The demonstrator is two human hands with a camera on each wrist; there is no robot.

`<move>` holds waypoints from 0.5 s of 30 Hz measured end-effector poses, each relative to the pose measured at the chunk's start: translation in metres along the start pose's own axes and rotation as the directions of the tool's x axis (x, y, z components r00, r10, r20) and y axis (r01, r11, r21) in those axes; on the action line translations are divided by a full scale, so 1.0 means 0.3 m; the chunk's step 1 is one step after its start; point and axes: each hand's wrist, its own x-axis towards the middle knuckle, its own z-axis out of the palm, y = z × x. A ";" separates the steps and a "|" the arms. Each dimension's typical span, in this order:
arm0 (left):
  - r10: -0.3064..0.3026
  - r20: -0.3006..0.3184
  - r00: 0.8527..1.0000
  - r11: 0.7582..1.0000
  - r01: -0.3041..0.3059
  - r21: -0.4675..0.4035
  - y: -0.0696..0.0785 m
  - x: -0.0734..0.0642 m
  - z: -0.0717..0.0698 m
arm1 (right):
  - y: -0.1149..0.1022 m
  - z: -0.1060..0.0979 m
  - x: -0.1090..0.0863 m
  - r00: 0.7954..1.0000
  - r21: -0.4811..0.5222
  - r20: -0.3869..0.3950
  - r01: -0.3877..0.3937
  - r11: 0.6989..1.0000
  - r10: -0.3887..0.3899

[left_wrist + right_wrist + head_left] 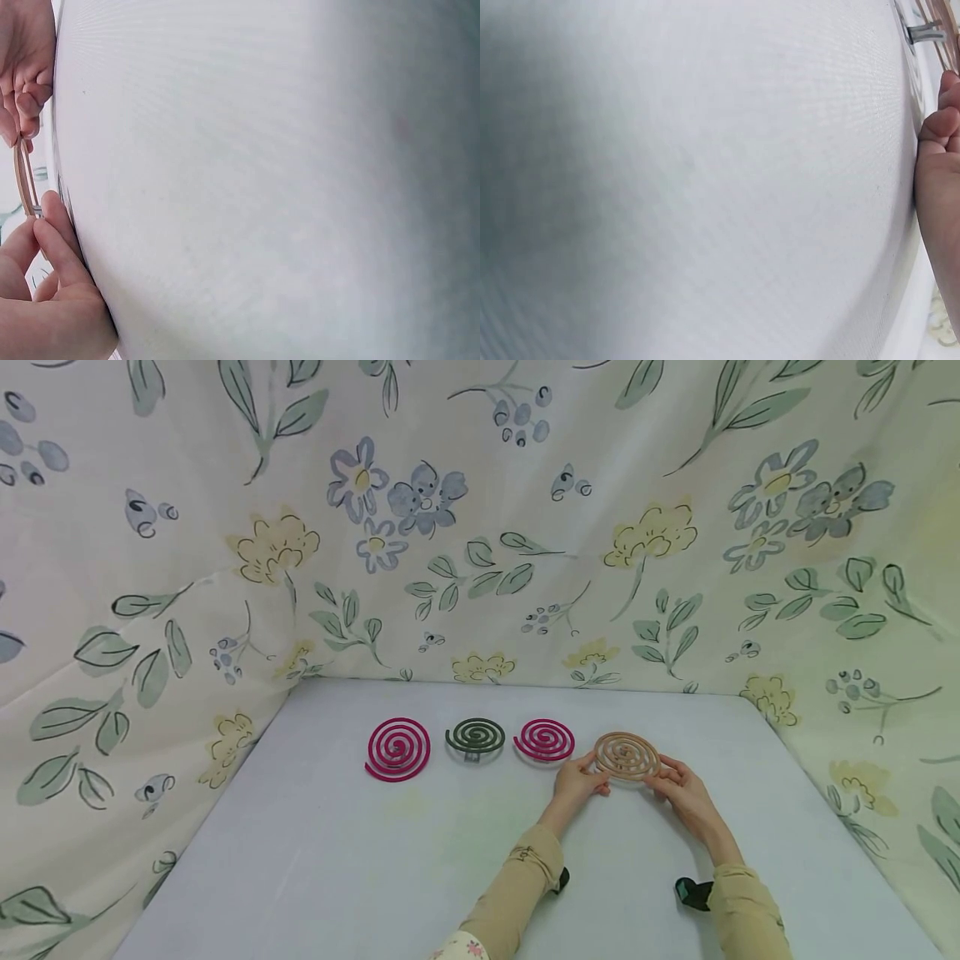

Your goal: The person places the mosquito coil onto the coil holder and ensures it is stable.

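A tan mosquito coil is at the right end of a row of coils, held at its edges between both hands. My left hand pinches its left rim between thumb and fingers. On the opposite rim, my right hand grips with thumb and fingertips. Seen edge-on in the left wrist view, the tan coil spans the two hands. A small metal stand shows under the coil in the right wrist view, close over the white tabletop.
Left of the hands are a pink coil, a dark green coil and another pink coil. A small stand pokes out below the green one. Floral cloth hangs behind the white table. Dark wrist cameras sit below the sleeves.
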 end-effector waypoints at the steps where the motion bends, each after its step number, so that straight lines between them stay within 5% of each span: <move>1: 0.002 0.002 1.000 1.000 -0.002 -0.001 0.001 -0.001 -0.001 | 0.001 0.000 0.001 1.000 -0.004 0.000 0.003 1.000 -0.003; 9: 0.026 0.014 1.000 1.000 -0.026 -0.017 -0.002 -0.003 -0.005 | 0.009 0.000 -0.010 0.997 0.013 0.009 0.077 0.997 -0.077; 15: 0.013 0.006 1.000 1.000 -0.013 -0.019 -0.009 0.003 -0.003 | -0.001 0.005 -0.012 0.999 -0.019 -0.002 0.035 0.999 -0.035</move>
